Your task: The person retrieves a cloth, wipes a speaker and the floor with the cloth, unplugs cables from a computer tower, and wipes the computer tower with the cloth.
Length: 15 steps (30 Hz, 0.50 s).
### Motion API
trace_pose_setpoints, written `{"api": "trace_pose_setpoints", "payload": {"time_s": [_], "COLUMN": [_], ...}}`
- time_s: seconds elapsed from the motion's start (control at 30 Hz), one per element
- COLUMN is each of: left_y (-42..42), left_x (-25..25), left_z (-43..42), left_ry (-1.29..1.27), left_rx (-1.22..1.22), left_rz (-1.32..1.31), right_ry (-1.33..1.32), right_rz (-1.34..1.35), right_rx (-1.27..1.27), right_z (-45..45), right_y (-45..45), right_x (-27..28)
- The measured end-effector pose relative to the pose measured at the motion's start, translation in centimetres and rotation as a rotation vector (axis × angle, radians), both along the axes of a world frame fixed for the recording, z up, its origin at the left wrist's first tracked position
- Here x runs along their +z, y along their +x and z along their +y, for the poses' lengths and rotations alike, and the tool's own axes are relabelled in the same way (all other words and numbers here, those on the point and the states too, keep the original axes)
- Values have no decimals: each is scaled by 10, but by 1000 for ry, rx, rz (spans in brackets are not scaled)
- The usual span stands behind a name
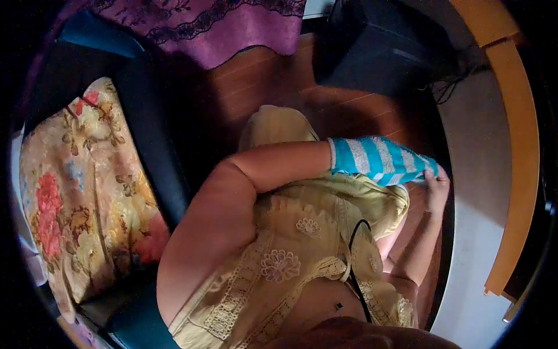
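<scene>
We see our left hand (401,164) wrapped inside the turquoise-and-white striped cloth (361,156), which covers it like a pouch above our lap; we cannot tell how its fingers stand. Our right hand (437,187) has its fingers clamped on the cloth's tip. We cannot see into the dark boxy object (378,55) on the floor (238,87).

Looked fuzzy and matt on the striped cloth (378,158); woven, with rough crocheted trim (224,319), on the yellow garment (314,203). Showed printed cloth with soft sheen on the floral cushion (93,180), lace-like black trim (192,30) on the purple cloth (250,38), and smooth, faintly glossy wood on the plank floor (229,87).
</scene>
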<state>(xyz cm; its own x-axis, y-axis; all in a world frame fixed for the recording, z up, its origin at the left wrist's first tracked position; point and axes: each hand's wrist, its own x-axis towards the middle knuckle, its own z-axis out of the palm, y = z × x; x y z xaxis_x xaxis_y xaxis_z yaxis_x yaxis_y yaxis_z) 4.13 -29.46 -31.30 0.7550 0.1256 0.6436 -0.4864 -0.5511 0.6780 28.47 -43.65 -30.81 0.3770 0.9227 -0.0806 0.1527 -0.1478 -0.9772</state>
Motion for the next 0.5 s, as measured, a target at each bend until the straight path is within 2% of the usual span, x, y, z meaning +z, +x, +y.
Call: {"api": "trace_pose_setpoints", "payload": {"time_s": [0.03,0.1,0.17,0.23,0.3,0.33,0.37,0.4,0.43,0.47,0.5], "left_y": [0,-15,-13,13,14,2,1,0,-7,-19,-27], "left_x": [-6,-56,-135,-196,-163,-101,-98,-101,-93,-85,-78], "left_z": [0,9,22,30,34,28,34,41,48,53,61], "left_ry": [-22,-465,-893,-1342,-1582,-1414,-1402,-931,-446,-271,-246], "left_rx": [-23,-165,-311,-599,-605,-426,-449,-157,118,431,422], "left_rz": [-43,244,552,402,263,259,275,356,402,706,712], "right_ry": [49,88,89,15,-1,-35,-70,-104,-101,-58,-12], "right_rz": [-23,-92,-138,-303,-234,-312,-394,-563,-557,-751,-945], "right_rx": [-27,-45,-105,-154,-141,-106,-68,-38,-66,-17,34], "right_z": [-1,-5,-11,-18,-24,-25,-22,-21,-20,-17,-14], "right_y": [7,20,30,26,32,32,36,41,45,49,50], "right_x": [4,17,22,31,26,22,24,21,16,10,5]}}
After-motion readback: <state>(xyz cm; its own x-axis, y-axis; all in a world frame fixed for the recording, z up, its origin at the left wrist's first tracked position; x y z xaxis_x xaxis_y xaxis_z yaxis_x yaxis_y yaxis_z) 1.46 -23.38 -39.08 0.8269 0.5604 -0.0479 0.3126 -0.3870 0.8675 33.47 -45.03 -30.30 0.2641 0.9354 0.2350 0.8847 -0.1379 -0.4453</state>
